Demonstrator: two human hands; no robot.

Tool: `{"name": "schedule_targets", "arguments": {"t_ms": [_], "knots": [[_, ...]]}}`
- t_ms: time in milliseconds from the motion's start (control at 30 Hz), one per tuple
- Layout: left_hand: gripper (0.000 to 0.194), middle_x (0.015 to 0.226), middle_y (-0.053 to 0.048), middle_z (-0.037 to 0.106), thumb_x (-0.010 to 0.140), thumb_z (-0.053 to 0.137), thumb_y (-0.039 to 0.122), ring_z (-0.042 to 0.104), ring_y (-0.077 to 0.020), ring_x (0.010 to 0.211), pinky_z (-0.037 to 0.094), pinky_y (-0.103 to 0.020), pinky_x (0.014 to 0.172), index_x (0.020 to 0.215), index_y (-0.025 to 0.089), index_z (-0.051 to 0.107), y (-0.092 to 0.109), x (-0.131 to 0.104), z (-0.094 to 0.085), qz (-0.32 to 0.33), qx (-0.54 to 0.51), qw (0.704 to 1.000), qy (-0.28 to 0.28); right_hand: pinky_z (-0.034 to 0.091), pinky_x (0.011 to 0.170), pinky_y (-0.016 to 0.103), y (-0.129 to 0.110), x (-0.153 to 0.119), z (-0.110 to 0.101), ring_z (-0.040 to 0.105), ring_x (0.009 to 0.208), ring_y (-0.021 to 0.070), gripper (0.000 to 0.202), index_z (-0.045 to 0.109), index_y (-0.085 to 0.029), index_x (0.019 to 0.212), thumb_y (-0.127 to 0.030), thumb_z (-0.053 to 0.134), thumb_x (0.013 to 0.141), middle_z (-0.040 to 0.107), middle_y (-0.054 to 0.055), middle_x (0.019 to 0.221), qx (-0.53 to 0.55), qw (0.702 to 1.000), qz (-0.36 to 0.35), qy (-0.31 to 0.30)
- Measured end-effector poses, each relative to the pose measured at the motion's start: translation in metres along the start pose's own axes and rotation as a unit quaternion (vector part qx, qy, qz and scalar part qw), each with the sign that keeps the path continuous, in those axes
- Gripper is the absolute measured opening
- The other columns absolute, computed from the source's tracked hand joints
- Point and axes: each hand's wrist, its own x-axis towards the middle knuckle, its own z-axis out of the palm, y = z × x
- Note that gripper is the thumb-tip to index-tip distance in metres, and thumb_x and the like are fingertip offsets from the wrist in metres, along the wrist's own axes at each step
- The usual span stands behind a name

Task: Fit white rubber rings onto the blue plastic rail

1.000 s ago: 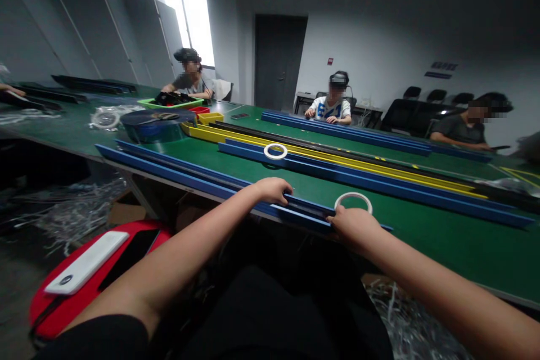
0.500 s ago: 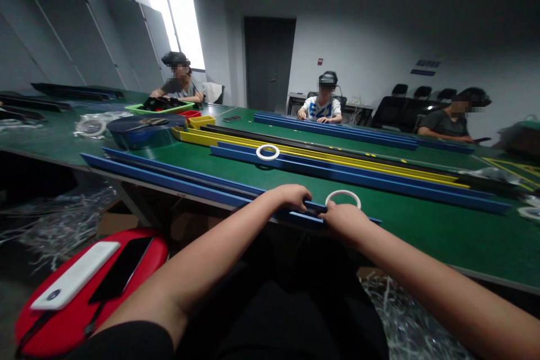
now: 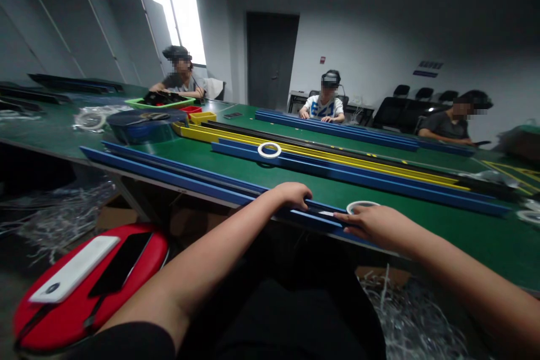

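Observation:
A long blue channel strip [image 3: 177, 180] lies along the near edge of the table, with a dark groove down its length. My left hand [image 3: 293, 195] is closed on this strip, fingers curled down at its groove. A short white piece of tape [image 3: 326, 213] shows in the groove between my hands. My right hand [image 3: 371, 224] is just to the right, its fingers reaching left to the strip. A roll of white tape [image 3: 361, 204] shows behind that hand and appears held by it; the grip itself is hidden.
A second tape roll [image 3: 269, 150] rests on another blue strip [image 3: 379, 180]. Beyond lie yellow strips [image 3: 295, 146] and a large blue coil [image 3: 145, 129]. A red stool [image 3: 126, 287] with phones stands at left. Three people sit around the green table [image 3: 422, 236].
My right hand has slid to the right along the strip, and the tape roll has moved with it and tilted flatter. White tape now shows in the groove. My left hand stays put.

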Motion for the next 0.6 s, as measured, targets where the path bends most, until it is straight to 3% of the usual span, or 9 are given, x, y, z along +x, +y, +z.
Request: {"name": "schedule_targets", "arguments": {"t_ms": [200,367,600], "knots": [[0.039,0.1,-0.002,0.073,0.07,0.064,0.04,0.066,-0.0198,0.085,0.041,-0.025,0.059,0.108,0.029,0.069,0.002,-0.001,-0.002,-0.005,-0.003,1.0,-0.001,0.037,0.058,0.026,0.008,-0.013,0.002,0.061,0.068,0.0171,0.047,0.051,-0.039,0.139,-0.049,0.042,0.095,0.064,0.005,0.088,-0.006,1.0,0.007,-0.024],[0.039,0.099,-0.001,0.073,0.071,0.064,0.04,0.065,-0.0193,0.083,0.042,-0.024,0.061,0.108,0.03,0.07,0.004,-0.006,-0.005,-0.011,-0.008,1.0,-0.003,0.04,0.057,0.028,-0.001,-0.005,0.008,0.065,0.069,0.0213,0.048,0.057,-0.036,0.135,-0.052,0.045,0.091,0.065,0.009,0.094,-0.02,0.996,0.054,-0.069],[0.037,0.097,-0.002,0.073,0.07,0.063,0.04,0.065,-0.0197,0.082,0.042,-0.025,0.062,0.105,0.029,0.07,0.006,-0.007,-0.007,-0.01,-0.009,1.0,-0.004,0.046,0.061,0.033,-0.012,0.002,0.013,0.067,0.075,0.0273,0.045,0.064,-0.028,0.127,-0.042,0.053,0.085,0.064,0.016,0.104,-0.011,0.99,0.105,-0.089]]}}
